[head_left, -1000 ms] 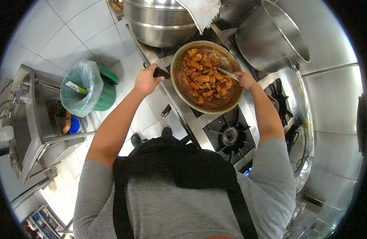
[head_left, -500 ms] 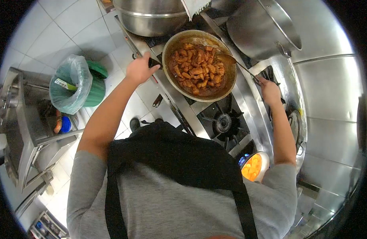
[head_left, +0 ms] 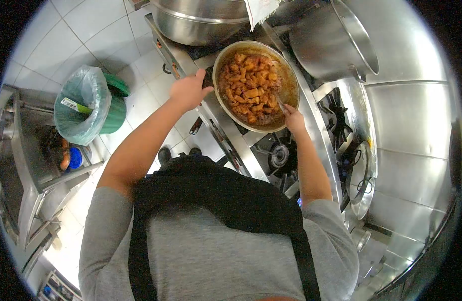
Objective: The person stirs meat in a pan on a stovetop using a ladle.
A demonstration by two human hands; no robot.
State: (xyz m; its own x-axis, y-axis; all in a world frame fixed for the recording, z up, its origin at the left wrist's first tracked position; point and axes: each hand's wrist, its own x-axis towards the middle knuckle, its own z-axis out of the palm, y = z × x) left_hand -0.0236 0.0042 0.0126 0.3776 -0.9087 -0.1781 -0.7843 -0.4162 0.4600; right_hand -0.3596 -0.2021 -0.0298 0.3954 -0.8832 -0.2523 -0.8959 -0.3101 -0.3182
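A wide round pan sits on the stove, tilted slightly in view, with browned chunks of food in sauce inside it. My left hand is closed around the dark pan handle at the pan's left side. Over the pan's lower right rim, my right hand grips the handle of a metal spoon. The spoon's bowl end is down among the food and hidden.
Beyond the pan stands a large steel pot with a cloth at its right. Another deep pot is at the upper right. A burner lies nearer me. A lined green bin stands left.
My right hand has moved left and toward me, from beyond the pan's right side to its lower right rim. The spoon's bowl has gone from the right rim into the food.
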